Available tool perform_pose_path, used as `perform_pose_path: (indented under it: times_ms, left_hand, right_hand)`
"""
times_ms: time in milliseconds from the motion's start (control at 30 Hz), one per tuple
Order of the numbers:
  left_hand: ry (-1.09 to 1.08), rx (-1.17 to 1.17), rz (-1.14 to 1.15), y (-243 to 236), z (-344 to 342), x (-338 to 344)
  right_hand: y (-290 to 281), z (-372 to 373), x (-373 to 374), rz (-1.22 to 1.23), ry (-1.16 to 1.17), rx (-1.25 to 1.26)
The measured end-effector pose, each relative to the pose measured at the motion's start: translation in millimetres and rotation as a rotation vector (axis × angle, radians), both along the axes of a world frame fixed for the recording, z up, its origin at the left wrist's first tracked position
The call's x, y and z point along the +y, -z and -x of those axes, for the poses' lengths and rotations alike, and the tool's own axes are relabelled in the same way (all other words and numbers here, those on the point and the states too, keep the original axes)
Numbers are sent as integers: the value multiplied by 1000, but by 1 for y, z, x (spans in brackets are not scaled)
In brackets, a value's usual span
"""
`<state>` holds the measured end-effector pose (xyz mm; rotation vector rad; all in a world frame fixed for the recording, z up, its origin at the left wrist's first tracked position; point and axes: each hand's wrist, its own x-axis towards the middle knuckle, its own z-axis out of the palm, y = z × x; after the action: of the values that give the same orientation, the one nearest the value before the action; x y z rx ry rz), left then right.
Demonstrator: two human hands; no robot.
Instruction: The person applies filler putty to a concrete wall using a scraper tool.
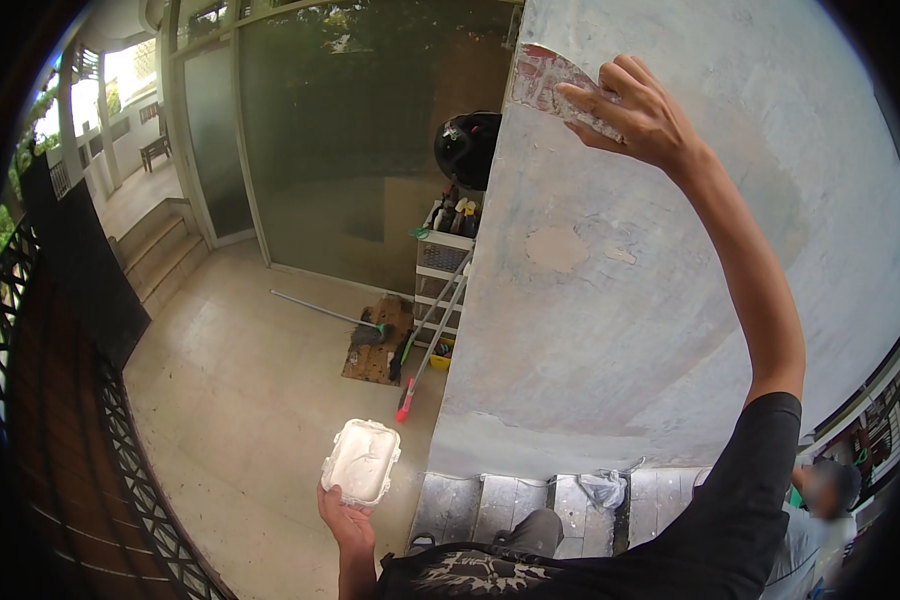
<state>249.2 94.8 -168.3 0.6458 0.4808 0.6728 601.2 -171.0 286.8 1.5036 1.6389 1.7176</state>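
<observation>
My right hand (635, 115) is raised at the top of the picture, its fingers wrapped round a wide putty knife (552, 80). The knife's smeared blade lies against the grey plastered wall (650, 330) near its left edge. Low in front of me, my left hand (346, 520) holds a shallow white plastic tub (364, 462) from below, the thumb at its near rim. Pale putty fills the tub, with a curved mark in its surface. Lower on the wall is a beige filled patch (557, 249), with rough flaking plaster beside it.
Speckled steps (510, 500) run along the wall's foot, with a crumpled plastic bag (604, 488) on them. A drawer unit (442, 262), black helmet (467, 150), broom (330, 310) and cardboard (375, 340) are beyond the wall's edge. A person (820, 510) is at the lower right.
</observation>
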Motion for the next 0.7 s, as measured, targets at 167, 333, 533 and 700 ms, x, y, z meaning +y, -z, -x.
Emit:
perform_pose_path:
  times_ms: [167,333,533,700]
  left_hand:
    - [9,3,6,0,4,12]
    - [32,13,-6,10,3,20]
    - [47,10,-33,9,8,27]
    - [23,20,-22,12,15,36]
  right_hand:
    - [-4,1,2,7,87,21]
    - [-4,-4,-5,13,150,-2]
    - [9,-8,-13,-49,313,52]
    - [6,2,-25,-37,331,64]
